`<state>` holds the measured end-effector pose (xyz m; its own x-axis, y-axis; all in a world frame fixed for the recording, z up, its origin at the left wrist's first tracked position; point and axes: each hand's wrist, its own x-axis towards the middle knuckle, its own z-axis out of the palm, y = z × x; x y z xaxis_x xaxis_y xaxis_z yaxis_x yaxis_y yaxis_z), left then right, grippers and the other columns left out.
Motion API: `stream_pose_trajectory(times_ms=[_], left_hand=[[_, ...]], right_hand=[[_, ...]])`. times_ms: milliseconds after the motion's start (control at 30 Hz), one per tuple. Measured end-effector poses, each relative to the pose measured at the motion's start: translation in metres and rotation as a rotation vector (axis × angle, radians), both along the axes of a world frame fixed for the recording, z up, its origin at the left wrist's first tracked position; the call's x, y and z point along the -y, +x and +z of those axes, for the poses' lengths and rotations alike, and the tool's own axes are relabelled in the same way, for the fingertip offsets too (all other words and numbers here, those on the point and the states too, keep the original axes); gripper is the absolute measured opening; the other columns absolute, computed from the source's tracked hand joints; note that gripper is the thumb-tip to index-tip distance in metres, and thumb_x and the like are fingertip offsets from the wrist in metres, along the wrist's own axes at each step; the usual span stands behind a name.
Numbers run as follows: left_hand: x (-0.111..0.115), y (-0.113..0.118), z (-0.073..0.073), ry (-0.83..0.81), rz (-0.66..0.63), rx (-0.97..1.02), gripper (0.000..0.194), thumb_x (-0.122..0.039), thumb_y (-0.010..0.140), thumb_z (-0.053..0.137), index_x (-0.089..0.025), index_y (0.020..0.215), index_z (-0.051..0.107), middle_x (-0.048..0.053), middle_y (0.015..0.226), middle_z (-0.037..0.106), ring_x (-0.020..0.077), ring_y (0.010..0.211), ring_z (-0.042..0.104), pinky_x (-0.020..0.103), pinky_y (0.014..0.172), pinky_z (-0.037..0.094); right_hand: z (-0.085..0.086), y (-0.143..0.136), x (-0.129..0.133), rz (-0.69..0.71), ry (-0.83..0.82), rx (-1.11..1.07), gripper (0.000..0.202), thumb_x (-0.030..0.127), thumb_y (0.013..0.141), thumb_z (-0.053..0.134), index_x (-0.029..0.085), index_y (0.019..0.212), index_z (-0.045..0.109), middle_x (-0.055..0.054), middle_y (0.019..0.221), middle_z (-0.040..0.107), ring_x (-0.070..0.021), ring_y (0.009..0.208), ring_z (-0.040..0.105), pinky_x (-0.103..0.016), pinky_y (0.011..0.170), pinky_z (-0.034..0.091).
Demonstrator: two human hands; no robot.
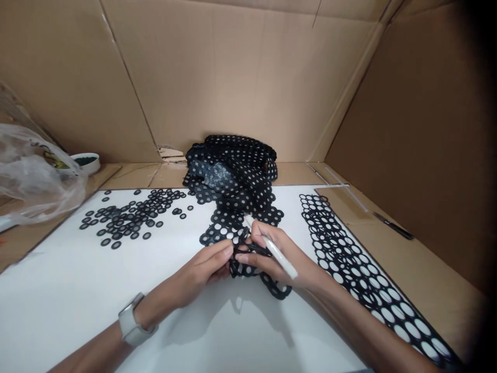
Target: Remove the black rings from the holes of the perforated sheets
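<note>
A black sheet of joined rubber-like rings [217, 234] hangs between my hands, and its near end is bunched up. Closed in a pinch, my left hand [212, 264] grips the sheet's edge. My right hand [272, 251] is wrapped round a white pen-shaped tool [280, 257], which slants across the fingers. The thumb and fingers of that hand also touch the black sheet. What the tool's tip meets is hidden among the fingers and rings. Behind my hands, the sheet runs into a large heap of the same perforated black material [236, 155].
Several loose black rings [135, 212] lie scattered on the white board [97, 295]. A long strip of black ring mesh [361, 274] stretches along the right edge. A dark knife-like tool [394, 226] rests on cardboard. At left are a plastic bag [39, 176] and a white bowl [90, 164].
</note>
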<state>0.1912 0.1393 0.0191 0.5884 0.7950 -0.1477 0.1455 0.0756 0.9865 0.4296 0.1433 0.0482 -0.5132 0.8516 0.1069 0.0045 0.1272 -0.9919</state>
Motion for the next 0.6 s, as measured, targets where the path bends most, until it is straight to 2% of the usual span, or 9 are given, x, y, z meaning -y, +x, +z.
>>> stream_pose_trajectory(times_ms=[167, 333, 500, 600], left_hand=[[-0.005, -0.004, 0.0, -0.104, 0.092, 0.101, 0.051, -0.068, 0.106, 0.058, -0.022, 0.087, 0.05, -0.004, 0.078, 0.048, 0.0123, 0.066, 0.037, 0.026, 0.059, 0.029], [-0.007, -0.002, -0.002, -0.113, 0.199, 0.132, 0.052, -0.071, 0.1, 0.066, -0.022, 0.087, 0.052, -0.005, 0.074, 0.044, 0.0096, 0.057, 0.032, 0.023, 0.051, 0.026], [-0.01, 0.001, 0.001, -0.004, 0.237, 0.137, 0.054, -0.07, 0.104, 0.061, -0.023, 0.082, 0.046, -0.007, 0.068, 0.042, 0.0072, 0.048, 0.028, 0.021, 0.044, 0.021], [-0.023, -0.021, 0.012, 0.159, 0.429, 0.035, 0.051, -0.068, 0.108, 0.052, -0.024, 0.083, 0.049, -0.007, 0.067, 0.044, 0.0087, 0.044, 0.03, 0.023, 0.039, 0.023]], right_hand=[[-0.001, 0.004, -0.004, 0.026, 0.052, -0.063, 0.043, 0.027, 0.103, 0.078, 0.026, 0.089, 0.036, 0.006, 0.083, 0.044, -0.0135, 0.072, 0.04, -0.027, 0.066, 0.034], [-0.001, 0.006, -0.011, 0.018, 0.051, -0.028, 0.043, 0.03, 0.101, 0.079, 0.026, 0.091, 0.037, 0.004, 0.089, 0.044, -0.0163, 0.083, 0.049, -0.028, 0.073, 0.041], [-0.004, 0.015, -0.015, -0.019, 0.09, 0.094, 0.032, 0.027, 0.099, 0.071, 0.026, 0.093, 0.04, 0.003, 0.091, 0.047, -0.0187, 0.085, 0.051, -0.029, 0.076, 0.041], [-0.007, 0.022, -0.018, -0.071, 0.134, 0.121, 0.024, 0.02, 0.096, 0.065, 0.026, 0.095, 0.042, 0.0, 0.099, 0.055, -0.0216, 0.096, 0.056, -0.032, 0.083, 0.044]])
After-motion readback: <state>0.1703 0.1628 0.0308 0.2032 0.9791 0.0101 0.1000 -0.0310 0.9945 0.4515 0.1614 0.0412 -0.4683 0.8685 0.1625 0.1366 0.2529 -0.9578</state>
